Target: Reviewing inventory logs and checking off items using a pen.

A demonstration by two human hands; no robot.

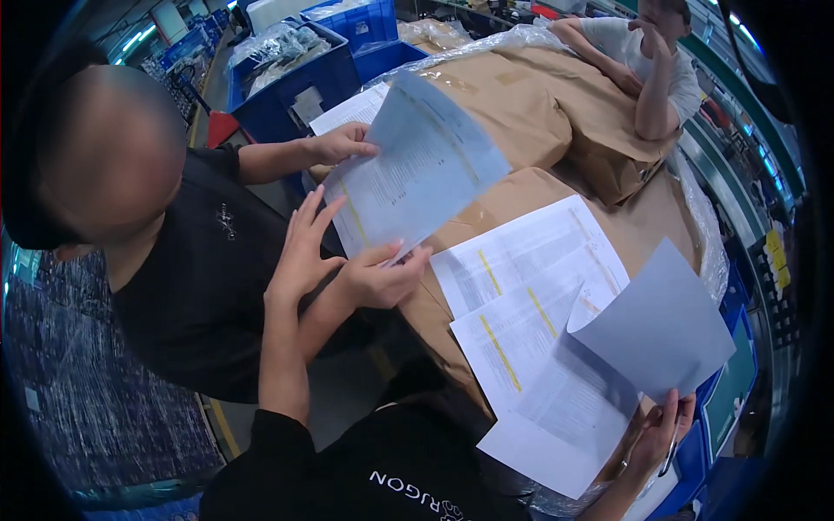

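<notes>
Seemingly midway, a lifted white printed sheet (651, 326) is pinched in the right hand (653, 438), the left hand (300, 252) held open and empty beside a co-worker's sheet (417, 165), while two yellow-marked printed pages (521, 286) remain unturned.

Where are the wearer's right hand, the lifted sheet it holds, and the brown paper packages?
right hand (653, 438), head view, on the palm.
lifted sheet (660, 334), head view, on its blank back.
brown paper packages (530, 108), head view, on the top face.
</notes>
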